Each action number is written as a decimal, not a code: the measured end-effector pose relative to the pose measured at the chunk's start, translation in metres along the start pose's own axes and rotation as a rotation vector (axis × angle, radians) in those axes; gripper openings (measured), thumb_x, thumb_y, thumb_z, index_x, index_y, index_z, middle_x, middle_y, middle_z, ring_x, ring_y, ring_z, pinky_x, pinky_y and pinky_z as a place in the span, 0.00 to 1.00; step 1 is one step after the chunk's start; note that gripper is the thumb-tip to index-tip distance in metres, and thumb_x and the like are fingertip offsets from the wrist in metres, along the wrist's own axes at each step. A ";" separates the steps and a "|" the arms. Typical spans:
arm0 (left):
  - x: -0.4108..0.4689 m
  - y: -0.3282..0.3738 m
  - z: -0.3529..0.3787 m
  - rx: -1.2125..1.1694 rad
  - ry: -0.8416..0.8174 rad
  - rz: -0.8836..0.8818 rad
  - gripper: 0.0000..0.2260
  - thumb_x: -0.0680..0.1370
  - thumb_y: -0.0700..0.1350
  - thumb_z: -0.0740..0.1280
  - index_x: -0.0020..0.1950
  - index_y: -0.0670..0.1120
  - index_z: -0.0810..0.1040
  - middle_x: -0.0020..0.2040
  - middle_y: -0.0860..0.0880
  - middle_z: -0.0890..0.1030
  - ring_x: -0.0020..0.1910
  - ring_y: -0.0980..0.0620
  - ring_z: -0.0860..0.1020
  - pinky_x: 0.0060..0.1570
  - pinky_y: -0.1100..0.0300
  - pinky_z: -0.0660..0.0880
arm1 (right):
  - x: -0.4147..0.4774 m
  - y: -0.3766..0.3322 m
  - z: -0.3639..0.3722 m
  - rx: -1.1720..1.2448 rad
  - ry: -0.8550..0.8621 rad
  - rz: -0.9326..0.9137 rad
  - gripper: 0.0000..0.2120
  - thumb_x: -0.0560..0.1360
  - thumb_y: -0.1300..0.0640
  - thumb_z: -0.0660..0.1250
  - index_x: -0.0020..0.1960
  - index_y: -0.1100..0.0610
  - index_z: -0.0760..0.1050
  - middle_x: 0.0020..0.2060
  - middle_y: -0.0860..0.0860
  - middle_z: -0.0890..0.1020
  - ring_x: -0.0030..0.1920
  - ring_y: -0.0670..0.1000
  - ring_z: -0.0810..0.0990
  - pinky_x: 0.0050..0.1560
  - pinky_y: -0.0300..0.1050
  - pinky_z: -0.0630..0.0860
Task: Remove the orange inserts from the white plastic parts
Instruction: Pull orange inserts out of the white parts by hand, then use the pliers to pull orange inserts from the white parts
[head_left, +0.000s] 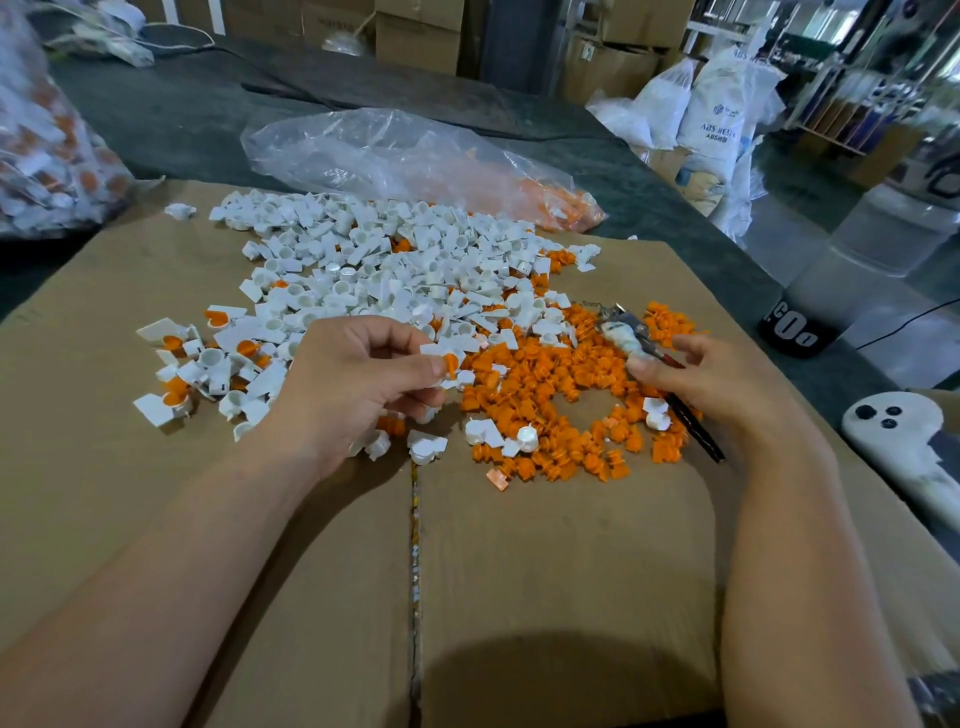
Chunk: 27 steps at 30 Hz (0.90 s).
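My left hand (363, 379) pinches a white plastic part with an orange insert (448, 360) between thumb and fingers, just above the cardboard. My right hand (711, 379) grips a pair of pliers (631, 335), jaws pointing up and left, dark handle sticking out below the palm. A wide heap of white plastic parts (374, 260) lies beyond my hands. A pile of loose orange inserts (550, 395) sits between and in front of my hands. Several white parts still holding orange inserts (174, 397) lie at the left.
Everything lies on a flattened cardboard box (519, 571). A clear plastic bag (395, 156) with some orange pieces lies behind the heap. Another bag of parts (47, 156) stands far left. A white device (898, 431) rests at the right edge. Sacks and cartons stand behind.
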<state>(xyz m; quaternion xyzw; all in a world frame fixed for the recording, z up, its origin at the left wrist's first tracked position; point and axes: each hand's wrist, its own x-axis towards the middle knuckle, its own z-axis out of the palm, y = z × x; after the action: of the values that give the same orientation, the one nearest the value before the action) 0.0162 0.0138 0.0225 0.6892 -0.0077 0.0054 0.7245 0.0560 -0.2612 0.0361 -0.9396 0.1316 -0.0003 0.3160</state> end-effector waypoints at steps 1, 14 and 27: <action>0.000 0.000 0.000 0.008 0.005 0.001 0.03 0.70 0.31 0.69 0.39 0.38 0.78 0.26 0.47 0.80 0.26 0.53 0.79 0.26 0.66 0.75 | 0.000 0.000 -0.001 -0.040 -0.044 0.008 0.31 0.69 0.41 0.69 0.67 0.56 0.69 0.63 0.53 0.74 0.52 0.49 0.72 0.43 0.41 0.65; 0.004 -0.004 -0.002 -0.047 0.012 -0.033 0.05 0.70 0.31 0.69 0.36 0.38 0.77 0.25 0.47 0.79 0.25 0.52 0.79 0.24 0.66 0.74 | -0.003 -0.005 0.002 -0.049 0.011 0.065 0.23 0.66 0.53 0.74 0.60 0.54 0.75 0.43 0.48 0.71 0.35 0.42 0.67 0.32 0.39 0.63; 0.009 -0.004 -0.005 -0.225 0.057 -0.079 0.04 0.67 0.33 0.70 0.37 0.38 0.76 0.24 0.46 0.78 0.25 0.52 0.79 0.24 0.66 0.75 | -0.009 -0.017 0.003 -0.054 0.193 -0.117 0.05 0.70 0.60 0.65 0.37 0.55 0.71 0.32 0.50 0.73 0.33 0.48 0.71 0.30 0.43 0.66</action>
<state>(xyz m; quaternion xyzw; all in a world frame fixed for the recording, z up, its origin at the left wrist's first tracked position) 0.0251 0.0181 0.0182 0.6029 0.0395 -0.0044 0.7968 0.0519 -0.2445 0.0442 -0.9495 0.1064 -0.1054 0.2759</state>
